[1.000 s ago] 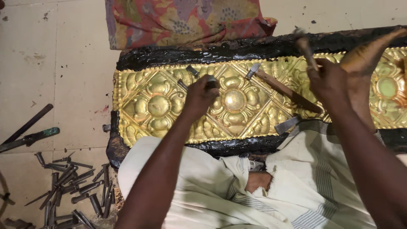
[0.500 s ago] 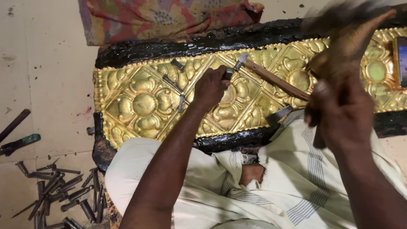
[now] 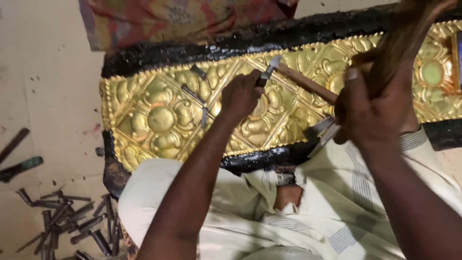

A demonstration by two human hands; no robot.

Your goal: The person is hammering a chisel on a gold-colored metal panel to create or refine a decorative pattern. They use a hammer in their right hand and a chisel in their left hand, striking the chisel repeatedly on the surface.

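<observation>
A gold embossed metal sheet [image 3: 159, 120] with flower and diamond patterns lies in a bed of black pitch [image 3: 250, 41] across my lap. My left hand [image 3: 243, 94] is closed on a small metal punch [image 3: 262, 79] whose tip rests on the sheet. Blurred with motion, my right hand [image 3: 375, 106] grips a brown handled striking tool [image 3: 402, 41] raised over the right part of the sheet. A wooden-handled hammer [image 3: 308, 85] lies on the sheet between my hands.
Loose punches [image 3: 193, 94] lie on the sheet left of my left hand. A pile of several dark metal punches [image 3: 72, 221] sits on the tiled floor at lower left, with a green-handled tool [image 3: 19, 168] beyond it. A patterned cloth [image 3: 183, 19] lies behind the pitch.
My right hand has swung the brown tool, which is now blurred at upper right. My left hand has stayed on the sheet with the punch. The view has shifted slightly.
</observation>
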